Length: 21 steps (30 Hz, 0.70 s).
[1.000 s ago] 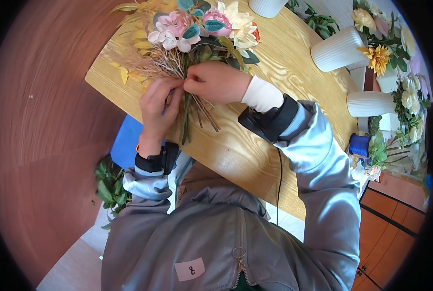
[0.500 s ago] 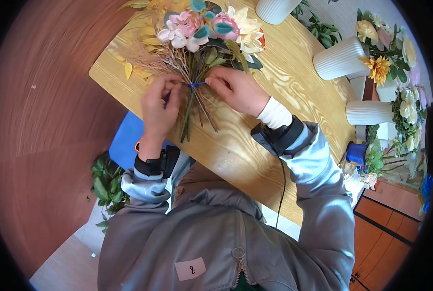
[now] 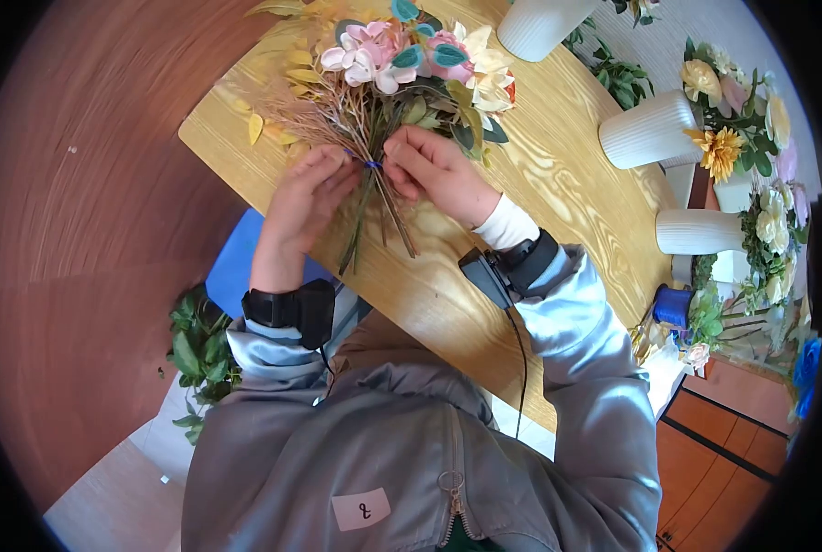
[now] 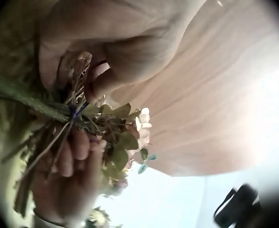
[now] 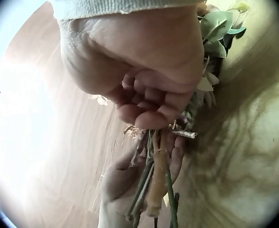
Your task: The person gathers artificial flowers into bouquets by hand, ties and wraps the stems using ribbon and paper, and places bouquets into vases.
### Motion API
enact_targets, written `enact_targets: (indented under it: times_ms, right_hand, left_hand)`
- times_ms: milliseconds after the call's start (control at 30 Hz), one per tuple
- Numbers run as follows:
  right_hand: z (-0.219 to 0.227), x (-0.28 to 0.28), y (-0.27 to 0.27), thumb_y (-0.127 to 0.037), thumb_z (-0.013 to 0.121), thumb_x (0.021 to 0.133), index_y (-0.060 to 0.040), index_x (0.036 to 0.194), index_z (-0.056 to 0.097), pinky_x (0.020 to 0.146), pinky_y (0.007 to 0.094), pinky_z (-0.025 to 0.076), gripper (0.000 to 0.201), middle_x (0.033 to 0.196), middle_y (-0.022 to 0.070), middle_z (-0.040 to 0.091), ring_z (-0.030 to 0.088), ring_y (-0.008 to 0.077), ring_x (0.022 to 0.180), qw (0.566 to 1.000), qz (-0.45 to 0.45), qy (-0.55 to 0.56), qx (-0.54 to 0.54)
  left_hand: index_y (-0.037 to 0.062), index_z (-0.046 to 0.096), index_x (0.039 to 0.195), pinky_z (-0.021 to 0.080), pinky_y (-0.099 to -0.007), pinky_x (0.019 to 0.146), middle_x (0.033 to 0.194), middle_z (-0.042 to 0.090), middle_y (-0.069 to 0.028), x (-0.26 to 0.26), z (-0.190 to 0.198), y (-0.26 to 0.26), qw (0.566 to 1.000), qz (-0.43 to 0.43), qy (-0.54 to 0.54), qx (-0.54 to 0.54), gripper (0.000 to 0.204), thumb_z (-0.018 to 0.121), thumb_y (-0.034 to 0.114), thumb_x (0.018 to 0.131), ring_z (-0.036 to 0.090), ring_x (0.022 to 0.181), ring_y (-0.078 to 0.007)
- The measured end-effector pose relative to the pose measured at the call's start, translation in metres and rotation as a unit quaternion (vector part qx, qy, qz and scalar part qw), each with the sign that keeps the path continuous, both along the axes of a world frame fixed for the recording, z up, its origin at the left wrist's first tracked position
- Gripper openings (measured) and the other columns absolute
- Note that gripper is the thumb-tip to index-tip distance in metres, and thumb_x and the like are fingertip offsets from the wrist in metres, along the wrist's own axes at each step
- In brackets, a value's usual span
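Note:
A bouquet of artificial flowers (image 3: 371,57) lies on the wooden table (image 3: 521,120), its bare stems (image 3: 392,216) toward the person. A thin blue ribbon (image 3: 373,165) is knotted around the stems below the flower heads. From the left side, my left hand (image 3: 302,204) pinches one end of the ribbon between thumb and fingers. Opposite it, my right hand (image 3: 446,177) holds the other end right beside the knot, fingers curled. In the left wrist view the blue knot (image 4: 74,112) shows between both hands. The right wrist view shows the curled right fingers (image 5: 151,118) above the stems, hiding the ribbon.
White ribbed vases (image 3: 648,131) with flowers stand along the table's far right side. A spool of blue ribbon (image 3: 673,305) sits at the right edge near loose greenery. Green leaves (image 3: 199,345) and a blue object (image 3: 250,253) are below the table's left edge.
Both hands were together at the stems, then drew apart with the ribbon stretched between them. Now the right hand is close to the knot again, and the left wrist has turned.

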State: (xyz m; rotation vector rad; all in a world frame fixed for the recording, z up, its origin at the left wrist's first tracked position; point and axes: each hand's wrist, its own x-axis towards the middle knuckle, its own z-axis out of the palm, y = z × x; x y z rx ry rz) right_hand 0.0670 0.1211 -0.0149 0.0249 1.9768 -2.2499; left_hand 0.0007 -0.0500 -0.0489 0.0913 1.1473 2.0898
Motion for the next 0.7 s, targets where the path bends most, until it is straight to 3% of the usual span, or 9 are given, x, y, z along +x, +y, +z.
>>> enact_targets:
  times_ms: [33,100,167,300,367,500,567,600,700]
  right_hand:
    - [-0.004,0.001,-0.001,-0.023,0.042,0.089,-0.0055,0.079,0.045,0.047,0.0195,0.035,0.02,0.063,-0.0025,0.043,0.04,0.0051,0.051,1.0,0.001,-0.015,-0.027]
    - [-0.003,0.004,-0.003,-0.022,0.044,0.088,-0.0058,0.078,0.045,0.045,0.02,0.035,0.02,0.061,-0.003,0.041,0.038,0.0047,0.049,0.998,0.003,-0.031,-0.053]
    - [0.001,0.007,-0.002,-0.02,0.041,0.09,-0.0058,0.079,0.044,0.048,0.0181,0.033,0.018,0.062,-0.0035,0.037,0.033,0.0052,0.049,0.998,0.039,-0.043,-0.01]
    - [0.005,0.01,-0.002,-0.019,0.042,0.089,-0.0054,0.081,0.045,0.045,0.0176,0.032,0.017,0.063,-0.0034,0.037,0.032,0.0047,0.049,0.994,0.085,-0.065,0.017]
    - [0.009,0.012,-0.002,-0.019,0.044,0.089,-0.0053,0.083,0.046,0.043,0.0187,0.031,0.015,0.064,-0.0031,0.039,0.032,0.0041,0.048,0.992,0.063,-0.107,-0.002]
    - [0.006,0.016,-0.007,-0.018,0.044,0.088,-0.0049,0.084,0.047,0.042,0.0199,0.031,0.014,0.066,-0.0029,0.042,0.033,0.0039,0.048,0.997,-0.014,-0.072,0.014]
    - [0.008,0.017,-0.01,-0.014,0.046,0.085,-0.0029,0.083,0.045,0.047,0.0269,0.038,0.011,0.059,0.0006,0.048,0.048,0.0106,0.053,0.984,-0.067,0.048,0.157]
    - [0.008,0.019,-0.011,-0.014,0.046,0.085,-0.0029,0.083,0.045,0.047,0.0269,0.038,0.011,0.059,0.0006,0.048,0.048,0.0106,0.053,0.984,-0.07,0.046,0.156]
    - [0.003,0.021,-0.011,-0.006,0.043,0.086,-0.0058,0.091,0.043,0.046,0.0181,0.031,0.005,0.07,-0.0011,0.045,0.039,0.0035,0.055,0.95,-0.067,0.099,0.288]
  left_hand:
    - [0.0073,0.052,0.09,0.041,-0.0275,0.076,0.089,0.054,-0.0012,-0.001,-0.001,0.0,0.994,-0.026,-0.062,0.085,0.01,0.051,0.015,0.082,0.051,0.085,-0.0123]
    - [0.0073,0.052,0.089,0.04,-0.0273,0.075,0.087,0.053,-0.0009,0.0,-0.005,0.004,0.991,-0.034,-0.06,0.116,0.009,0.051,0.014,0.082,0.05,0.083,-0.0119]
    - [0.0072,0.052,0.088,0.039,-0.0272,0.074,0.085,0.053,-0.0006,0.002,-0.001,0.009,0.986,-0.044,-0.059,0.148,0.008,0.05,0.013,0.082,0.05,0.081,-0.0116]
    - [0.0069,0.051,0.088,0.038,-0.0235,0.07,0.083,0.052,0.0007,0.008,0.014,0.016,0.994,-0.029,-0.036,0.096,0.008,0.051,0.012,0.082,0.048,0.078,-0.0096]
    - [0.0071,0.051,0.087,0.038,-0.0228,0.07,0.082,0.051,0.0014,0.009,0.015,0.018,0.997,-0.025,-0.013,0.075,0.007,0.051,0.012,0.082,0.048,0.077,-0.009]
    - [0.0072,0.051,0.085,0.038,-0.0205,0.063,0.077,0.05,0.003,0.009,0.016,0.022,0.999,-0.02,0.02,0.015,0.005,0.051,0.011,0.082,0.047,0.071,-0.0078]
    - [0.0072,0.051,0.085,0.038,-0.0203,0.061,0.076,0.049,0.0033,0.01,0.014,0.023,0.999,-0.022,0.039,-0.022,0.005,0.051,0.011,0.082,0.047,0.069,-0.0078]
    - [0.0071,0.052,0.085,0.039,-0.0203,0.06,0.076,0.05,0.0031,0.01,0.009,0.023,0.999,-0.016,0.033,-0.027,0.005,0.051,0.011,0.082,0.048,0.069,-0.008]
    - [0.0073,0.052,0.085,0.039,-0.0214,0.059,0.076,0.051,0.0023,0.009,0.012,0.018,0.999,-0.02,0.005,-0.025,0.004,0.051,0.01,0.081,0.049,0.07,-0.0091]
